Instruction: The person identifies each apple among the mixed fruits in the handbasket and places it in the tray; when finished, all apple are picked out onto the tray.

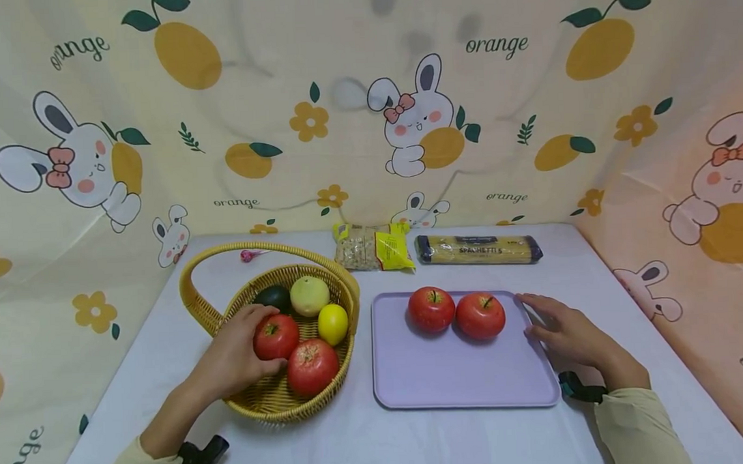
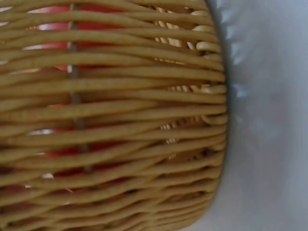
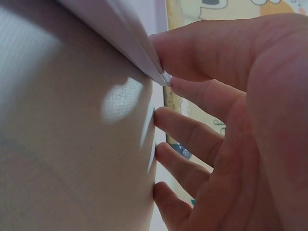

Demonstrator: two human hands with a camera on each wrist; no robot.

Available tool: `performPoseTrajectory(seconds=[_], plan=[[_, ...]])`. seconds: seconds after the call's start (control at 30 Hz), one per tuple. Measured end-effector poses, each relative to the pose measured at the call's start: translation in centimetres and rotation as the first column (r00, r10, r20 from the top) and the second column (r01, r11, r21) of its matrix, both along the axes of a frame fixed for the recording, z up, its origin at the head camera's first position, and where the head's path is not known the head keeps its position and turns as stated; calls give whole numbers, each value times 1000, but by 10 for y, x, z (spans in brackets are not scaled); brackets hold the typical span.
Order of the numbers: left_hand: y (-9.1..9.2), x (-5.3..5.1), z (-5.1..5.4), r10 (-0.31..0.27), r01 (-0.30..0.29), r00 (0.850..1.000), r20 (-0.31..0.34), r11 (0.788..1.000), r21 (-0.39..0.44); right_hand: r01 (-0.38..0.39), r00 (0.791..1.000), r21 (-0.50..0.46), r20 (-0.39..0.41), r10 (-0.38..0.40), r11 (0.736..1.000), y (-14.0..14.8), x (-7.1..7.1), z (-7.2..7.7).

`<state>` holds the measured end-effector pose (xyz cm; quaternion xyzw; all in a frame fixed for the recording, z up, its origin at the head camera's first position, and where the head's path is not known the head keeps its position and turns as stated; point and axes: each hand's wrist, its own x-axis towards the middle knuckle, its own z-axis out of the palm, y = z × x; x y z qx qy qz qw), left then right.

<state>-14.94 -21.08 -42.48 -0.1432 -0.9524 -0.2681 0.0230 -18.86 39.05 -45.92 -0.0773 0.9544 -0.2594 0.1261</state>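
In the head view my left hand (image 1: 237, 349) reaches into a wicker basket (image 1: 273, 414) and grips a tomato (image 1: 277, 338), fingers over its far side and thumb at its near side. Beside the tomato lie a red pomegranate-like fruit (image 1: 313, 368), a yellow lemon-like fruit (image 1: 333, 324), a pale green round fruit (image 1: 309, 296) and a dark green fruit (image 1: 273, 298). My right hand (image 1: 568, 334) is at the right edge of a lilac tray (image 1: 463, 386); in the right wrist view thumb and index finger pinch its rim (image 3: 139, 48). Two red apples (image 1: 431, 310) sit on the tray.
Behind the tray lie a pack of spaghetti (image 1: 479, 249) and a yellow-and-clear food bag (image 1: 372, 248). A small pink object (image 1: 247, 255) is behind the basket's arched handle (image 1: 192, 293). Basket weave (image 2: 110, 115) fills most of the left wrist view, hiding the left hand there.
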Motion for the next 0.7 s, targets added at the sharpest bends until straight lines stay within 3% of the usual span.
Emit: performPoseTrajectory(seconds=[0.13, 0.3, 0.53, 0.7], plan=[[-5, 0, 3, 2, -5, 1000, 29, 996, 90, 6, 1000, 3, 8, -6, 1000, 0, 0, 1], [-13, 2, 9, -30, 28, 1000, 8, 983, 183, 4, 1000, 4, 10, -4, 1000, 0, -1, 0], [-13, 5, 21, -100, 108, 994, -45, 948, 299, 11, 1000, 14, 14, -12, 1000, 0, 0, 0], [-8, 11, 33, -150, 132, 989, 17, 913, 386, 15, 1000, 9, 19, -15, 1000, 0, 0, 0]])
